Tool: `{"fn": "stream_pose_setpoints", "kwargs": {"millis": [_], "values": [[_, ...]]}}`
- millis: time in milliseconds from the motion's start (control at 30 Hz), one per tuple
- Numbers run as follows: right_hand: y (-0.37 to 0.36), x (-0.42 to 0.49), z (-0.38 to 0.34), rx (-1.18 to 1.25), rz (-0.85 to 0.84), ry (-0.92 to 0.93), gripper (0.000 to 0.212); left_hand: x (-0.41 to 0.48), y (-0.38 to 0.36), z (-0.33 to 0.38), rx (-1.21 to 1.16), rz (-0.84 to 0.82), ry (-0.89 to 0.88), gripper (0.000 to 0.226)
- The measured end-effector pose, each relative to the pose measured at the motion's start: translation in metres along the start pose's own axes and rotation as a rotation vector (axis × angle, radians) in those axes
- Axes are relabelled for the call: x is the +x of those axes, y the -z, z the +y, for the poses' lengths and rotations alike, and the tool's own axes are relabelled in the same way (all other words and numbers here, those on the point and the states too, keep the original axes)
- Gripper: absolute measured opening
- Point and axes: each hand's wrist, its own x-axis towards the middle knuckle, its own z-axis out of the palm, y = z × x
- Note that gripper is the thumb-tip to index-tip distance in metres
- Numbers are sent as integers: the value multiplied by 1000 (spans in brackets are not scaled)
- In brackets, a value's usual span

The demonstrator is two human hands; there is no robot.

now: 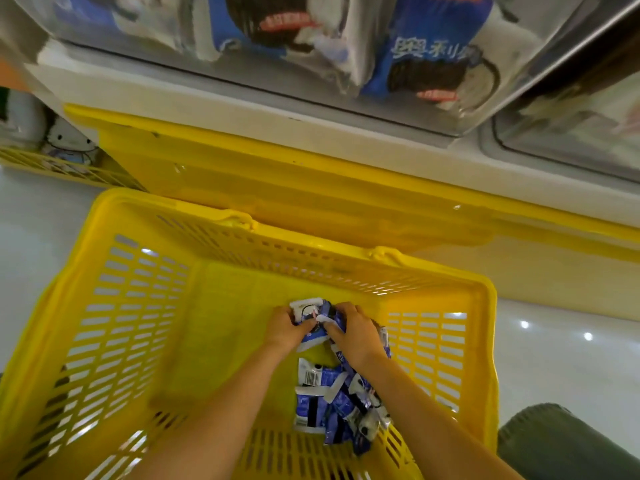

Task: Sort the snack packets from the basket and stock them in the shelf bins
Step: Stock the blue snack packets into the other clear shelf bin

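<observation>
Basket: we see a yellow basket (pixel 114 306) on the floor (pixel 31 230), under the shelf bins (pixel 242 98)
Hands: our left hand (pixel 287 329) and right hand (pixel 356 332) both curl round one bunch of blue snack packets (pixel 317 315), deep in the basket
More packets: a loose pile (pixel 332 403) lies on the basket bottom; it is between our arms
Shelf bins: clear; blue packets inside

Both your hands down together, arms stretched forward.
Your left hand (pixel 289 329) and right hand (pixel 353 336) sit just beside each other, knuckles up, fingers curled round the same bunch of packets (pixel 323 311); both forearms are bare.
</observation>
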Motion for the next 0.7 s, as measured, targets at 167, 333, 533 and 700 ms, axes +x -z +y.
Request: {"fn": "stream_pose_setpoints", "kwargs": {"millis": [167,333,533,700], "values": [[5,-9,-4,198,-42,-43,40,-15,-1,0,-214,-37,7,35],[14,-25,-13,369,-84,-28,47,-33,9,9,-272,-6,-108,41],[33,-49,-35,479,53,33,25,-59,24,29,-355,37,-165,30],[64,-82,-52,497,-11,151,23,-84,51,49,-424,140,-210,16]]}}
